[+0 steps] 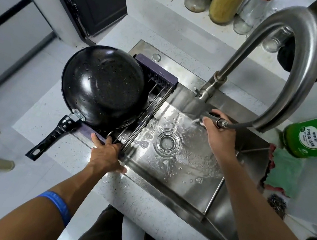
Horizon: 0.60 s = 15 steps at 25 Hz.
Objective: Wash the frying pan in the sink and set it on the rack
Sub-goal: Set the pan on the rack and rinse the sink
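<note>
Right hand (216, 136) has its grip clamped on the sprayer (213, 119), water running into the sink (183, 189); left hand (107, 153) grips the rack (161, 74) edge; the pan (102, 85) rests upside down on the rack, handle over the tabletop (43, 174).

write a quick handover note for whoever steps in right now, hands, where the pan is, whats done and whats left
Left hand grips the near end of the rack at the sink's left edge.
Right hand holds the pull-out spray head; water is running into the basin.
Frying pan sits upside down on the rack, wet, handle toward the counter.
Done: pan is on the rack.
Left: shut off water, dock the spray head.
</note>
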Available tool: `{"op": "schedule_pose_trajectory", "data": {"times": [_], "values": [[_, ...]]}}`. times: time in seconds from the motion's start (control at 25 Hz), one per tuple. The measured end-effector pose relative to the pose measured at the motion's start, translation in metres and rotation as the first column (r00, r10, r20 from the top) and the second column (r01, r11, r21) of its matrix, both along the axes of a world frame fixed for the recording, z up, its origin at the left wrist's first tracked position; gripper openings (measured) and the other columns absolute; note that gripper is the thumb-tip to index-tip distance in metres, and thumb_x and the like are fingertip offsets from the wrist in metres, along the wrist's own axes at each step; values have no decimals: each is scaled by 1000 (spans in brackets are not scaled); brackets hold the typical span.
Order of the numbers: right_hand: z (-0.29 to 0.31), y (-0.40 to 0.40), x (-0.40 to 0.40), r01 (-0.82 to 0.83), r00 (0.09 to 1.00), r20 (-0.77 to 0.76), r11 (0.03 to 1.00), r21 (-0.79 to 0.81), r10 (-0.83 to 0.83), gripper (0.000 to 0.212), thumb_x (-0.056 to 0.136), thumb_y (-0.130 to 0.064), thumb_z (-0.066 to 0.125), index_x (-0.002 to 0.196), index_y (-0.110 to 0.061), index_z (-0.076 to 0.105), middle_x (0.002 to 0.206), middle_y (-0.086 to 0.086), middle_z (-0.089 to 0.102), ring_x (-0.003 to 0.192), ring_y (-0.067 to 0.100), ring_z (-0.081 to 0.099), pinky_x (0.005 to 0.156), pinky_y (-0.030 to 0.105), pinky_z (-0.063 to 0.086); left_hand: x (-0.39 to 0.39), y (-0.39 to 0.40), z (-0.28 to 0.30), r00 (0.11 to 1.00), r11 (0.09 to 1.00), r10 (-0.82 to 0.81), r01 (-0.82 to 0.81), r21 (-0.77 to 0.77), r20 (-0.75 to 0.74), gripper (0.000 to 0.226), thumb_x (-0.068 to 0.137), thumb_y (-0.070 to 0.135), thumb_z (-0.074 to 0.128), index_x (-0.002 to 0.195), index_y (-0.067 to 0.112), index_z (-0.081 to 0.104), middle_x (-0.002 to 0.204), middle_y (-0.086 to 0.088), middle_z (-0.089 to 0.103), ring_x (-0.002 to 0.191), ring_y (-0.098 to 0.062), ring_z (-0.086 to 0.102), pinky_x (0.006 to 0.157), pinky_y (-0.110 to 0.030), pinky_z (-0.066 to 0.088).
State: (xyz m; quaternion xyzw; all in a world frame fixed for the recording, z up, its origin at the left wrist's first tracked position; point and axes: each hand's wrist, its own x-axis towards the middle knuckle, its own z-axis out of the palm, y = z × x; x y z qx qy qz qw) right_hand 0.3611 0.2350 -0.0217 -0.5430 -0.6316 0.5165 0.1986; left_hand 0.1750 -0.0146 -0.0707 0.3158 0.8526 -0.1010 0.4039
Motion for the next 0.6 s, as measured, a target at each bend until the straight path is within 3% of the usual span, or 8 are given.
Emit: {"op": "schedule_pose_trajectory", "data": {"times": [0.08, 0.32, 0.48, 0.6], "values": [[3, -2, -7, 3, 998, -59, 999, -48, -6, 32, 91, -18, 70, 121, -25, 64, 93, 0, 73, 76, 13, 68, 66, 29, 55, 0, 0, 1, 1000, 1000, 5, -5, 5, 1, 88, 67, 52, 81, 139, 22, 42, 154, -10, 21, 137, -57, -19, 112, -61, 25], [7, 3, -3, -11, 1000, -7, 1000, -20, 10, 30, 92, -17, 68, 121, -23, 65, 91, -1, 72, 74, 11, 66, 64, 28, 56, 1, 1, 4, 1000, 1000, 7, -7, -3, 2, 83, 68, 52, 81, 135, 21, 45, 152, -9, 24, 138, -56, -17, 112, -59, 27], [6, 0, -12, 4, 999, -35, 998, -59, -6, 35, 93, -18, 68, 128, -20, 61, 88, -2, 71, 57, -2, 62, 51, 14, 50, 0, 1, 0, 1000, 1000, -1, 1, -5, -5, 81, 67, 53, 81, 133, 22, 46, 153, -9, 23, 138, -56, -18, 113, -60, 24], [5, -1, -18, -12, 999, -48, 998, -57, 9, 34, 94, -17, 66, 128, -18, 61, 88, -2, 70, 54, -5, 58, 49, 14, 47, 0, 0, -2, 1000, 1000, 4, -4, 3, -3, 78, 66, 53, 82, 129, 22, 48, 153, -10, 24, 138, -56, -18, 114, -61, 22]]}}
